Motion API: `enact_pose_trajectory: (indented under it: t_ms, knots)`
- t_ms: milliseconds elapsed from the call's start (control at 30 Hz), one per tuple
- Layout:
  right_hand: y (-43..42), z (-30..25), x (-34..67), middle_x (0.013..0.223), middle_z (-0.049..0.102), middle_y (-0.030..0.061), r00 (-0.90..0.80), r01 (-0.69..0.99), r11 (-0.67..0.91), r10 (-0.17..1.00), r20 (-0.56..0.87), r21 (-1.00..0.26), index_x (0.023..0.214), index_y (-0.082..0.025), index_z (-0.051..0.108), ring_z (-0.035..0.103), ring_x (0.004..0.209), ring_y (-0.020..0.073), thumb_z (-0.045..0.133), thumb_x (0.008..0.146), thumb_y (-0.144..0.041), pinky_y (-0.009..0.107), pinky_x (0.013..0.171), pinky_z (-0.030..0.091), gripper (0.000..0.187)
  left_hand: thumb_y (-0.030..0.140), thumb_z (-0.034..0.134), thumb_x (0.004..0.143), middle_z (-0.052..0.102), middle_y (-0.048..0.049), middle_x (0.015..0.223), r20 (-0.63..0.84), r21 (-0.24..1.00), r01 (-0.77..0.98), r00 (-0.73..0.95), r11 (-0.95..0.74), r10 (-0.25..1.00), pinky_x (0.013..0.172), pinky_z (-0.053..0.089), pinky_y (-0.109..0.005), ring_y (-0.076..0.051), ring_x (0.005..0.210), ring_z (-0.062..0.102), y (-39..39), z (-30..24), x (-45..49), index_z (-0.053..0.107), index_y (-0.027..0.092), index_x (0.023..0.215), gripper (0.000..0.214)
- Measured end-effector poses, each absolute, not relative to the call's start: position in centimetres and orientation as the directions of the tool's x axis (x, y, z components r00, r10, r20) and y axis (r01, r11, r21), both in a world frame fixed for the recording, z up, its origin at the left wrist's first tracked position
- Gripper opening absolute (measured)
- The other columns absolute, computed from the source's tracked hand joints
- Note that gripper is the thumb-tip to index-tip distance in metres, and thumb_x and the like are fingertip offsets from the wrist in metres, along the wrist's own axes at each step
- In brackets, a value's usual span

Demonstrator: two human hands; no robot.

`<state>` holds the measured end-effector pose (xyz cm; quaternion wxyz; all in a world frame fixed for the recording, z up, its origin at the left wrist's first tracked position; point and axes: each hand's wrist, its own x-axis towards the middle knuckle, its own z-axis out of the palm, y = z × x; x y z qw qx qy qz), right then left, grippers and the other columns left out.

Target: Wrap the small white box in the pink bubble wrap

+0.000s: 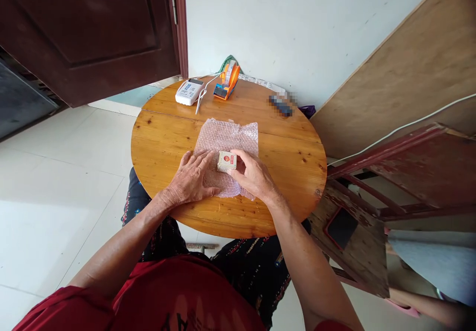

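A sheet of bubble wrap (227,140) lies on the round wooden table (171,137). On its near edge sits a small tan box with a red label (226,161). My left hand (192,176) lies flat with fingers spread on the left side of the wrap, right beside the box. My right hand (252,173) grips the box from the right, thumb and fingers closed around it.
At the table's far side stand a white label printer (189,91) with a cable, an orange tape dispenser (226,82) and a small dark object (281,106). A dark door (89,33) is open at left. A worn wooden chair (375,207) stands close on the right.
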<state>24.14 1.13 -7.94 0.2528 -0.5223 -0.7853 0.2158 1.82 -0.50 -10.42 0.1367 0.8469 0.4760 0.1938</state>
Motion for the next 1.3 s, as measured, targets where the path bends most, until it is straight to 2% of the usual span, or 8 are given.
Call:
enact_pose_trajectory:
  t_ms: [167,400,600,733,933,1067,1167,1300]
  knots:
    - [1.0,-8.4,24.0,0.125,0.068,0.0096,-0.304,0.714,0.375,0.927,0.22,-0.591,0.13,-0.024,0.056,0.065,0.11,0.0277,0.061,0.081,-0.021,0.045,0.097,0.051,0.05,0.055,0.074,0.074,0.046,-0.0177,0.153,0.203,0.414,0.752,0.474,-0.514,0.857,0.123,0.016,-0.056,-0.034,0.147,0.035,-0.5,-10.5,1.8,0.027,0.017,0.155,0.101]
    - [1.0,-8.7,23.9,0.124,0.068,0.0138,-0.3,0.733,0.409,0.912,0.28,-0.543,0.129,-0.018,0.057,0.063,0.113,0.0298,0.062,0.081,-0.019,0.046,0.099,0.051,0.048,0.058,0.072,0.076,0.043,-0.0167,0.156,0.198,0.377,0.761,0.491,-0.528,0.849,0.123,0.016,-0.056,-0.035,0.147,0.034,-0.5,-10.4,1.7,0.027,0.019,0.156,0.1]
    - [1.0,-8.9,23.9,0.123,0.068,0.0121,-0.306,0.739,0.421,0.905,0.295,-0.526,0.129,-0.022,0.056,0.062,0.114,0.0299,0.061,0.082,-0.019,0.047,0.1,0.051,0.048,0.059,0.071,0.077,0.042,-0.0173,0.156,0.202,0.365,0.764,0.493,-0.532,0.846,0.123,0.016,-0.056,-0.034,0.147,0.034,-0.5,-10.6,1.6,0.029,0.018,0.155,0.098]
    - [1.0,-8.9,24.2,0.129,0.065,0.0127,-0.32,0.713,0.425,0.905,0.28,-0.558,0.134,-0.021,0.054,0.06,0.12,0.0298,0.062,0.082,-0.02,0.048,0.103,0.049,0.052,0.06,0.072,0.077,0.043,-0.0164,0.156,0.199,0.379,0.753,0.501,-0.537,0.842,0.123,0.016,-0.058,-0.034,0.147,0.034,-0.4,-10.3,1.5,0.029,0.019,0.155,0.097]
    - [0.8,-8.2,26.1,0.14,0.057,0.0138,-0.36,0.581,0.403,0.906,0.222,-0.707,0.142,-0.023,0.047,0.058,0.125,0.0285,0.063,0.086,-0.031,0.049,0.102,0.052,0.058,0.055,0.069,0.083,0.043,-0.0146,0.156,0.2,0.386,0.729,0.532,-0.565,0.823,0.12,0.024,-0.059,-0.034,0.146,0.035,-1.5,-8.7,0.5,0.037,0.024,0.151,0.081]
    - [0.2,-7.1,27.7,0.135,0.059,0.0123,-0.436,0.503,0.411,0.88,0.187,-0.76,0.132,-0.024,0.053,0.059,0.123,0.0288,0.068,0.084,-0.039,0.05,0.099,0.054,0.052,0.045,0.075,0.079,0.046,-0.0144,0.154,0.19,0.309,0.749,0.556,-0.586,0.809,0.119,0.022,-0.065,-0.036,0.144,0.037,-3.1,-8.1,0.0,0.051,0.026,0.14,0.068]
    - [-0.5,-6.2,28.4,0.134,0.058,0.0108,-0.522,0.511,0.449,0.839,0.15,-0.733,0.12,-0.024,0.057,0.057,0.125,0.0296,0.075,0.078,-0.039,0.051,0.104,0.05,0.048,0.039,0.077,0.078,0.05,-0.0153,0.15,0.206,0.284,0.754,0.555,-0.592,0.806,0.119,0.025,-0.064,-0.036,0.142,0.042,-3.6,-8.1,0.3,0.058,0.023,0.131,0.058]
    - [-1.4,-5.7,28.3,0.138,0.054,0.0096,-0.581,0.587,0.504,0.807,0.104,-0.633,0.12,-0.026,0.057,0.054,0.129,0.0306,0.083,0.07,-0.033,0.049,0.109,0.046,0.057,0.037,0.073,0.082,0.054,-0.0134,0.147,0.242,0.294,0.757,0.531,-0.583,0.812,0.117,0.03,-0.061,-0.034,0.139,0.045,-3.2,-8.2,1.2,0.063,0.023,0.121,0.043]
